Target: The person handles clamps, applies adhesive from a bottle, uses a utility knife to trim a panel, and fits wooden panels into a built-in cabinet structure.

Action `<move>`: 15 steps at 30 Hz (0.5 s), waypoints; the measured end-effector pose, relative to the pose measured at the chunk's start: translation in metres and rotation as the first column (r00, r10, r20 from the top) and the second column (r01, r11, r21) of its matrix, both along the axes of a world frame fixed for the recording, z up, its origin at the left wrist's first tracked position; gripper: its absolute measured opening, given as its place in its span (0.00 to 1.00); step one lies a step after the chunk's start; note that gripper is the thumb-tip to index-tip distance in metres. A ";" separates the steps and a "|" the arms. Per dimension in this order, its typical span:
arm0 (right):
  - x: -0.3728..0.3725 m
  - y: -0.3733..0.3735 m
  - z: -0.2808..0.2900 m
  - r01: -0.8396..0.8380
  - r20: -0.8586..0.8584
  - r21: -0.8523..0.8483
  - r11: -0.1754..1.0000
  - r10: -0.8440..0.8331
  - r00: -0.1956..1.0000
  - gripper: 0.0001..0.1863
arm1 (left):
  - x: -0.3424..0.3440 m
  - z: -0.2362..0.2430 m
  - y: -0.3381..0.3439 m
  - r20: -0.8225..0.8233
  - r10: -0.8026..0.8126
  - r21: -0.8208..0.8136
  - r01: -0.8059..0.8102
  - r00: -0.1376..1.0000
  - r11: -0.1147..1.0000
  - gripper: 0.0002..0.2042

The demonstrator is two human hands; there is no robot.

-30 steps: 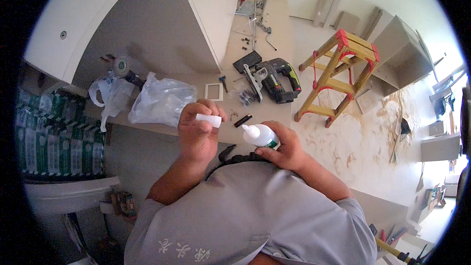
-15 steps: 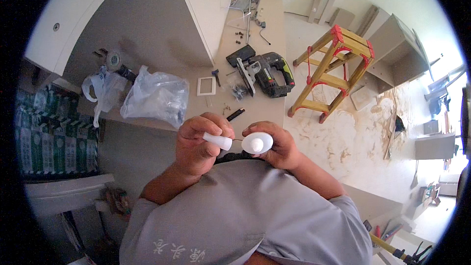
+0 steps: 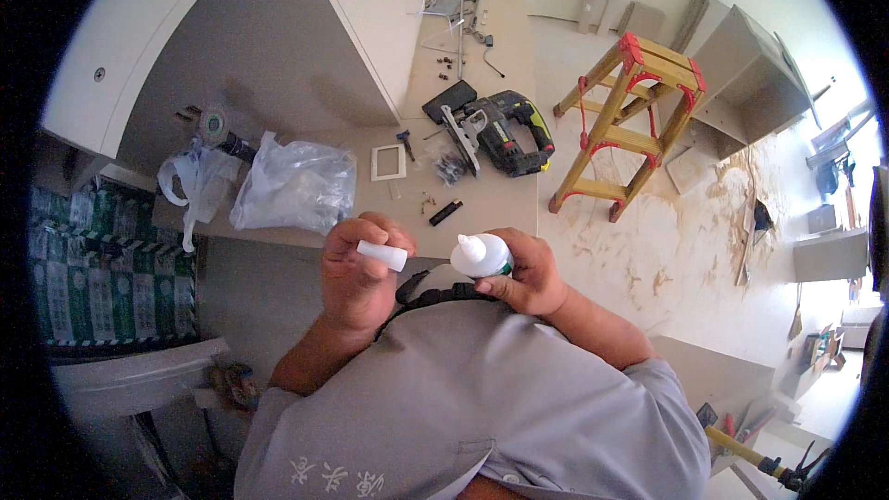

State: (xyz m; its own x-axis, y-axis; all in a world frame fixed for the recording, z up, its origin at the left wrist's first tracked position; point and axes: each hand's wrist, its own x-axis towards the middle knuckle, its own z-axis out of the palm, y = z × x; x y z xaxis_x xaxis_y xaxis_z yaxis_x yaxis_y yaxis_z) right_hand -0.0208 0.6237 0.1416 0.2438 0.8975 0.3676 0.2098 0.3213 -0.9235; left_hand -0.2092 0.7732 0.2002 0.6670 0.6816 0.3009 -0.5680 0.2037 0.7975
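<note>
Pinching a white tapered cap [image 3: 381, 256], the left grip [image 3: 356, 276] stays apart from the right grip [image 3: 534, 276], which clasps a white bottle [image 3: 489, 259] before the desk [image 3: 505, 208].

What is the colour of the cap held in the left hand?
The cap is white; it shows best in the head view.

Pale floor [image 3: 602, 287], brown smears [image 3: 736, 190]; white cabinet [image 3: 356, 28]; beige countertop [image 3: 505, 213]; bright light [image 3: 845, 389] right.
</note>
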 end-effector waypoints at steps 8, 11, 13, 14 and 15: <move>0.001 -0.008 0.005 0.002 0.042 -0.066 0.998 0.001 0.999 0.29 | 0.000 0.003 -0.004 0.015 0.006 -0.015 -0.005 1.000 1.000 0.18; 0.000 -0.008 0.005 0.006 0.081 -0.073 0.997 0.000 0.997 0.29 | 0.001 0.003 -0.004 0.015 0.000 -0.029 0.000 1.000 1.000 0.18; -0.003 -0.007 0.004 -0.010 0.113 -0.094 0.995 0.021 0.993 0.30 | 0.002 0.002 -0.005 0.020 -0.007 -0.055 0.008 1.000 0.998 0.18; -0.004 -0.007 0.005 -0.012 0.119 -0.095 0.995 0.024 0.993 0.29 | 0.002 0.001 -0.005 0.001 -0.002 -0.040 0.002 1.000 0.999 0.17; -0.005 -0.007 0.005 -0.013 0.125 -0.096 0.995 0.025 0.992 0.29 | 0.002 0.000 -0.005 -0.008 -0.002 -0.031 0.001 1.000 1.000 0.17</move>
State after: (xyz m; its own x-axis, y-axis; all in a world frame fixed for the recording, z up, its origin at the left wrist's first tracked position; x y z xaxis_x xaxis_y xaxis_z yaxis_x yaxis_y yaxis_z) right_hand -0.0258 0.6170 0.1464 0.1829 0.9339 0.3073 0.3213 0.2386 -0.9164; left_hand -0.2068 0.7679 0.2004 0.6705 0.6894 0.2742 -0.5609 0.2291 0.7956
